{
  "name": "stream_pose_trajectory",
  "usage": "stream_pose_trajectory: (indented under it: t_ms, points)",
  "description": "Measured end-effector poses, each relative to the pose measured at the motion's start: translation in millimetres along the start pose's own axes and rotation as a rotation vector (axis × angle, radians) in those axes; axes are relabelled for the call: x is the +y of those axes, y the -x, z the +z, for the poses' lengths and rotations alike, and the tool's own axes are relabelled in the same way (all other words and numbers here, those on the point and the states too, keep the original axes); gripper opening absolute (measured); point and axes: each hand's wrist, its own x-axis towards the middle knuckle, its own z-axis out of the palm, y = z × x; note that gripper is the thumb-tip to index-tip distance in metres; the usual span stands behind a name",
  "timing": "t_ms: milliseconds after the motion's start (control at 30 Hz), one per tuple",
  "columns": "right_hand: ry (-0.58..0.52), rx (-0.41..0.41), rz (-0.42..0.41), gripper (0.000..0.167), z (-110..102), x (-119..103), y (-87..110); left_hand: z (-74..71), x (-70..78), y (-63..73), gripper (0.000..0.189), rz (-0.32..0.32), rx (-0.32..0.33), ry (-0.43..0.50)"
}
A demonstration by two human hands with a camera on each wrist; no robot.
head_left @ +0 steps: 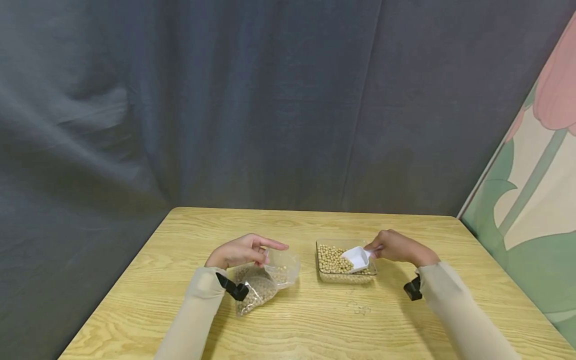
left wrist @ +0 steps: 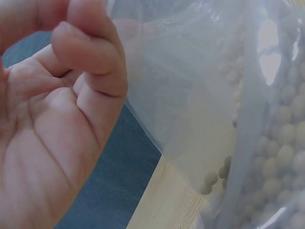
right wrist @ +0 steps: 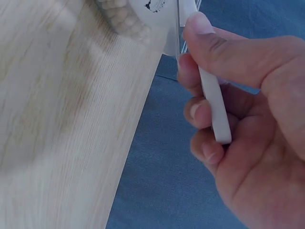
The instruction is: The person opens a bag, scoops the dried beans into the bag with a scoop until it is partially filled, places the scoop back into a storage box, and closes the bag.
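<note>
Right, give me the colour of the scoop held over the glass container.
The scoop is plain white, seen best in the head view.

Soft, even light, seemingly from above, brightens the table (head_left: 315, 330) before me while the curtain (head_left: 279, 105) beyond its far edge hangs dim; blurred shadows lie beside both sleeves (head_left: 189, 315) toward the near edge. In the left wrist view, white glare streaks the plastic bag (left wrist: 200, 90), and beans (left wrist: 285, 156) behind it blur.
</note>
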Motion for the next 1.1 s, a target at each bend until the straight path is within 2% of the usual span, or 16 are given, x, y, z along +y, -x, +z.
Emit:
stream_pose_trajectory:
  t_ms: [133, 233, 500, 700, 867, 1033, 1100]
  points:
    - [0.021, 0.018, -0.059, 0.022, 1.1, -1.2, -2.3, 1.1, 0.9, -0.4, 0.051, -0.006, 0.001, 0.003]
    - [0.010, 0.024, -0.073, 0.023, 2.9, -2.2, -4.4, 1.2, 0.7, -1.0, 0.051, -0.007, 0.006, 0.000]
    - [-0.005, 0.039, -0.071, 0.022, 7.9, -1.1, -4.8, 1.0, 0.4, -2.1, 0.051, 0.003, 0.000, -0.005]
    - [0.019, 0.061, -0.097, 0.018, 10.3, -2.0, -7.3, 1.3, -0.4, -0.9, 0.050, -0.002, 0.005, 0.008]
    - [-0.010, 0.076, -0.126, 0.017, 16.6, 0.0, -10.4, 1.3, -2.1, -0.3, 0.050, -0.002, 0.014, -0.001]
    - [-0.041, 0.057, -0.134, 0.020, 24.0, 0.5, -14.3, 2.3, -1.9, -0.1, 0.050, -0.008, 0.020, -0.009]
    - [-0.046, 0.051, -0.112, 0.020, 24.8, -0.4, -15.1, 3.0, -1.1, -0.2, 0.050, -0.006, 0.022, -0.004]
